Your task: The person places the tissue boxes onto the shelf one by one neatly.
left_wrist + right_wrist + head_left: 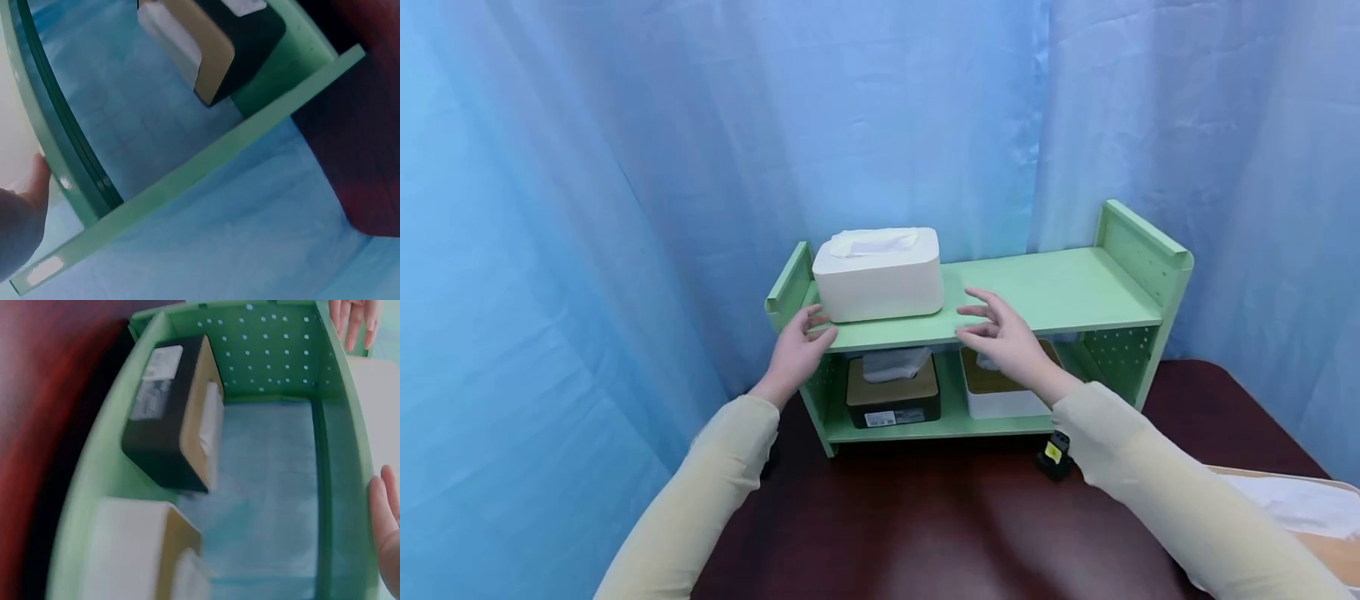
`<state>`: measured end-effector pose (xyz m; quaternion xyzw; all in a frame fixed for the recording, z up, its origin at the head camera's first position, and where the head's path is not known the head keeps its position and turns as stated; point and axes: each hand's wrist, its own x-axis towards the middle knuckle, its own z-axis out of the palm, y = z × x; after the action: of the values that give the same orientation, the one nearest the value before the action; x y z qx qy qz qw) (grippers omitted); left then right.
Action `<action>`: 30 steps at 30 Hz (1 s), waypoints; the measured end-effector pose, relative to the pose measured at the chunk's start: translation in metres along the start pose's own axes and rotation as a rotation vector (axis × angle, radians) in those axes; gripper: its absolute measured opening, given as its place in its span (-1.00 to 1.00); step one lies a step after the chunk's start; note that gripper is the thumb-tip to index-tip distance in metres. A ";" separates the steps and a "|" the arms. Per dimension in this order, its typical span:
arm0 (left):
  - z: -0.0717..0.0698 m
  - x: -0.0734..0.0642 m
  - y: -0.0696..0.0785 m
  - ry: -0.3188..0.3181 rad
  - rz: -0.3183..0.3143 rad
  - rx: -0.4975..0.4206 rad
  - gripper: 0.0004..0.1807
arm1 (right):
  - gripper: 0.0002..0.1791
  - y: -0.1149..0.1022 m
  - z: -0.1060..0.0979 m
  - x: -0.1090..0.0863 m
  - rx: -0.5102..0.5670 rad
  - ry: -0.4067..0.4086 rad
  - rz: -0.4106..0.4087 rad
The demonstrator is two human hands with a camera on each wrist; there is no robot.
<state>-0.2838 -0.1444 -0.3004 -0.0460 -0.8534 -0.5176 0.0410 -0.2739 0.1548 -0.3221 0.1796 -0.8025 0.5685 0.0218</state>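
Observation:
On the left part of a green two-tier shelf (pixel 1037 287) stands a white tissue box (pixel 883 290), a tissue showing at its top. My left hand (pixel 796 354) is at the box's front left corner, fingers relaxed; whether it touches the box is hard to tell. To the right of the box, and apart from it, my right hand (pixel 1009 342) hovers by the front edge of the upper board with loosely bent fingers and nothing in them. On the lower tier sit a black tissue box with a tan lid (pixel 891 392) and a white tissue box with a wooden lid (pixel 1006 403), partly hidden by my right hand.
The shelf stands on a dark red-brown table (pixel 925 517) before blue curtains (pixel 887 117). A small black object with a yellow label (pixel 1054 456) lies by my right sleeve. A tan-rimmed tray (pixel 1318 546) holding something white is at the right edge.

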 end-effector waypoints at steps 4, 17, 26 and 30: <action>0.008 -0.008 -0.011 0.000 0.091 -0.032 -0.50 | -0.29 0.021 0.005 -0.020 -0.032 0.029 -0.043; 0.029 -0.034 -0.045 0.094 0.277 -0.093 -0.63 | -0.38 0.062 0.020 -0.067 -0.087 0.030 -0.106; 0.044 -0.062 -0.041 0.114 0.284 -0.117 -0.68 | -0.35 0.092 0.031 -0.100 -0.029 0.029 -0.060; 0.059 -0.082 -0.048 0.093 0.272 -0.168 -0.68 | -0.35 0.109 0.036 -0.115 0.000 0.051 -0.047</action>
<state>-0.2097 -0.1173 -0.3790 -0.1406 -0.7902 -0.5783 0.1461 -0.1938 0.1831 -0.4608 0.1839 -0.7972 0.5723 0.0556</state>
